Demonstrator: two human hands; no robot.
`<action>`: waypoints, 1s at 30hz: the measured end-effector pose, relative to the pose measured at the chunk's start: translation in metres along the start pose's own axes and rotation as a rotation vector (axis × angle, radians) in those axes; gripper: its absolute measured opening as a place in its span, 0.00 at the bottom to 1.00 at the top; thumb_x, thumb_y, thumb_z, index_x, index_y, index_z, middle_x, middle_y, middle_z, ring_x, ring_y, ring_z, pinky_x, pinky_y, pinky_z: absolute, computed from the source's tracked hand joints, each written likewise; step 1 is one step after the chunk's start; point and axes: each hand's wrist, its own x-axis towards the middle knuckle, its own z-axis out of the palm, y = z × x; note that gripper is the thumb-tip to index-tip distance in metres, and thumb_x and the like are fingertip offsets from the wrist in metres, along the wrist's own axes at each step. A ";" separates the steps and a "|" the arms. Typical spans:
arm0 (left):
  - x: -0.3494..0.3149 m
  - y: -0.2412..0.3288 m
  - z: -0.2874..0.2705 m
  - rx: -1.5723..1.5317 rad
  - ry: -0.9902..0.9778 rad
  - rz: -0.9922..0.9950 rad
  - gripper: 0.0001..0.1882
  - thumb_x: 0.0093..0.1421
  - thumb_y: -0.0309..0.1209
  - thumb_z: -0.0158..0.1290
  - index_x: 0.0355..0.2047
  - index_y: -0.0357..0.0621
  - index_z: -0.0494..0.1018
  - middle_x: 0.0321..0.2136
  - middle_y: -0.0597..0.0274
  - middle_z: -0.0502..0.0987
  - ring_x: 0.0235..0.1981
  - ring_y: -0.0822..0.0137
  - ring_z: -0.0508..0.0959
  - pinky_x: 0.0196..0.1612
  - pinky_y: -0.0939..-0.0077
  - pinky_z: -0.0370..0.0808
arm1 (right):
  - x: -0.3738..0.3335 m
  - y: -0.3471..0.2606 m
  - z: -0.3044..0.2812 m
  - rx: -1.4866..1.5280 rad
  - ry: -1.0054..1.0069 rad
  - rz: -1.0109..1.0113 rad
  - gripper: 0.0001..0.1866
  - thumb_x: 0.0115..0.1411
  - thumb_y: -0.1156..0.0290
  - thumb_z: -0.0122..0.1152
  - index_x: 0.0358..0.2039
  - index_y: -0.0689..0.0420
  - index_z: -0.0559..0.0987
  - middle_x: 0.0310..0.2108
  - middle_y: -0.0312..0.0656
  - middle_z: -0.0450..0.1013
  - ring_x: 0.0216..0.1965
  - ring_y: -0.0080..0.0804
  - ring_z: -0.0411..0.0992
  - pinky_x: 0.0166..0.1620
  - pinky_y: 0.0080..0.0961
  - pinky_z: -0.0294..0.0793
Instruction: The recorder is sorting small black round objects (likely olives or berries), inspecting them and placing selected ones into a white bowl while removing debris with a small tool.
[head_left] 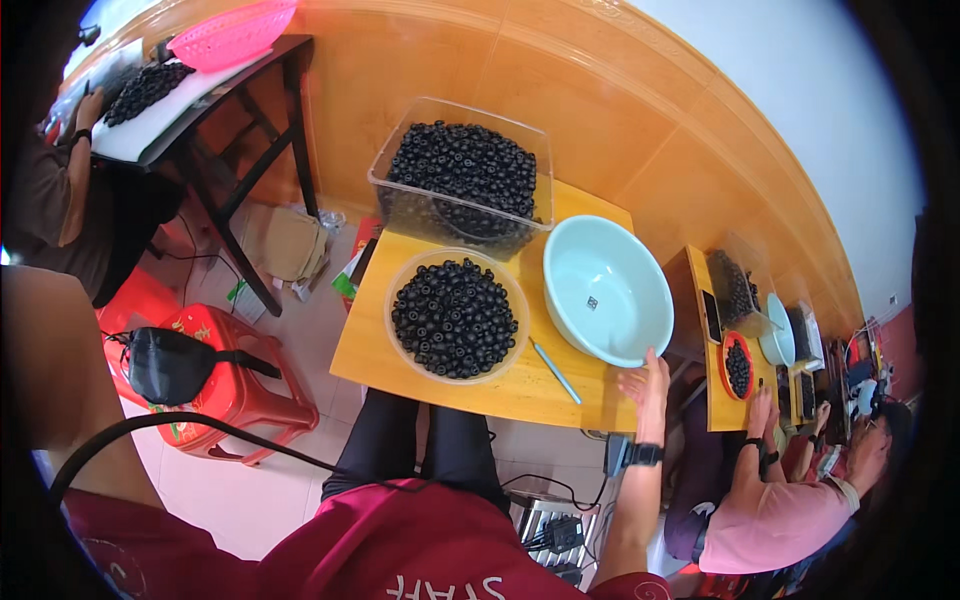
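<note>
My right hand [645, 385] is at the near right rim of a light-blue plastic basin [610, 290], its fingers stretched out with nothing visible in them. Whether the fingertips touch the rim, I cannot tell. The basin holds only a small dark square mark on its bottom. To its left, a round clear tub [523, 322] is heaped with small black ring-like beads [455, 318]. Between tub and basin lies a slim light-blue pen-like tool [556, 372]. My left arm [80, 370] shows at the left edge, but its hand is out of view.
A large clear bin [400, 205] of the same black pieces stands at the back of the yellow table [400, 385]. Red stools [285, 385] with a black pouch are at left. Co-workers sit at tables on both sides. A black cable [200, 418] crosses in front of me.
</note>
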 end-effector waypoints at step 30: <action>-0.066 -0.002 0.069 -0.032 0.151 0.341 0.15 0.55 0.34 0.46 0.35 0.34 0.73 0.36 0.54 0.73 0.36 0.65 0.75 0.41 0.71 0.72 | -0.073 0.091 0.080 -1.348 0.023 -0.973 0.26 0.51 0.84 0.48 0.53 0.60 0.68 0.35 0.48 0.64 0.36 0.47 0.64 0.39 0.39 0.66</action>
